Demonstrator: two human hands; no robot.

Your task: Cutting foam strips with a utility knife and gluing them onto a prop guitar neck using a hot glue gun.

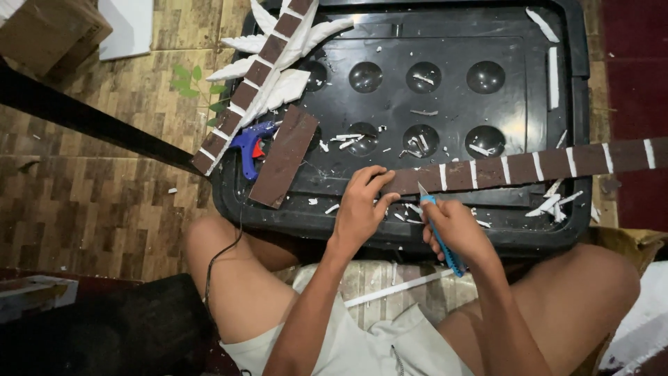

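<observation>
Strip: long brown strip crossed by white bars, lying along the near edge of the black lid and running off past its right edge.
Left hand: left hand closed down on the bare brown end of the strip, fingers curled over it, pressing it to the lid.
Right hand: right hand wrapped around a blue-handled craft knife, blade tip at the strip's near edge, just right of the left hand.
Carrier: black plastic lid with round dimples, resting upturned in front of the seated person's knees.
Scraps: white shavings scattered over the lid, thickest near the right front corner and in the dimples.
Left part of the lid: flat brown board lying tilted; blue glue gun just beside it, its cord trailing off the near left corner.
Back left corner: second barred brown strip laid diagonally over white leaf-shaped foam pieces.
Floor: brown brick-pattern flooring, a small green sprig near the lid's left edge, a dark bar crossing at the left.
Room edges: cardboard box at far left, red mat along the right.
</observation>
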